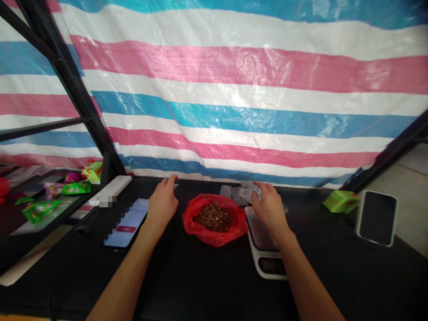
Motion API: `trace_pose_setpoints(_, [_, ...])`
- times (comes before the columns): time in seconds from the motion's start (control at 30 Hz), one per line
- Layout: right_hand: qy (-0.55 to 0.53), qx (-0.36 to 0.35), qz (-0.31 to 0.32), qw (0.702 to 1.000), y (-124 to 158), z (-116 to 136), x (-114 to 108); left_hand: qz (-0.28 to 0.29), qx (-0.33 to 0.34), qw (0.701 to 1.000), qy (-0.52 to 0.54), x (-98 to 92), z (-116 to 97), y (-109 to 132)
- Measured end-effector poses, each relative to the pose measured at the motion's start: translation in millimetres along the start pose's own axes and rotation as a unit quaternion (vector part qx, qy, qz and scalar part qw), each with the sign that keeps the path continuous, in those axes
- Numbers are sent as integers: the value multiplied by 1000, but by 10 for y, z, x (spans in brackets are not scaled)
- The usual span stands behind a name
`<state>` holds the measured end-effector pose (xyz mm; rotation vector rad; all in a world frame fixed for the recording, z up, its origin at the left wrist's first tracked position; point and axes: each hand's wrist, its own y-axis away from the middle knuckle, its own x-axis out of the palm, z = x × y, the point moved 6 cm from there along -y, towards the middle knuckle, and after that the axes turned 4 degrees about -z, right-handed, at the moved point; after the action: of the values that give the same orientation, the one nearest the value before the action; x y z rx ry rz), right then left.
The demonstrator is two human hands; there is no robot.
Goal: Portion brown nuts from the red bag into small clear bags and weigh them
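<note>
My left hand (163, 199) is over the table between a phone (125, 225) and a red plastic bag (216, 240). Its index finger and thumb are apart, and a small pale scrap shows by the fingertips. In the rolled-open bag lies a heap of small brown dried pieces (214, 217), too small to name. Above the far part of a white kitchen scale (264, 234) is my right hand (270, 204), thumb and index finger apart. Crumpled clear plastic bags (239, 194) lie at its fingertips; a firm grip on them does not show. The hand partly covers the scale.
On the right stand a green box (341, 201) and a white-framed device with a dark screen (377, 218). A white bar-shaped object (115, 187) and green snack packets (42, 210) are on the left. Black frame bars (72, 84) and a striped tarp (234, 102) bound the black table.
</note>
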<state>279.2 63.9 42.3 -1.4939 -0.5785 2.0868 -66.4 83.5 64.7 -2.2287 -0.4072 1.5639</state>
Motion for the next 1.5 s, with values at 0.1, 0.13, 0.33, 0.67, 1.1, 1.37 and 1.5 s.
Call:
trace_pose_setpoints(0.1, [-79,-27,-72,994,-21,96,-125,-106,6,984,143,-105,-3,-61])
trace_pose_setpoints(0.13, [-115,-42,-78,989,-19,151,-152,-127,14,972,195,-133,-24,-66])
trace_pose_setpoints(0.33, [-257,-139,-12,956,102,628,-204,-51,103,903,413,-95,-407,33])
trace_pose_setpoints(0.67, [-299,-169,120,931,285,982,-59,50,152,900,406,142,-711,230])
trace_pose_setpoints(1.1, [-491,33,183,851,349,941,188,147,87,878,447,321,-862,367])
trace_pose_setpoints(1.37, [-461,24,206,863,356,925,184,206,85,820,527,373,-876,364])
trace_pose_setpoints(1.5, [-479,19,226,848,355,953,202,205,108,825,516,343,-876,355])
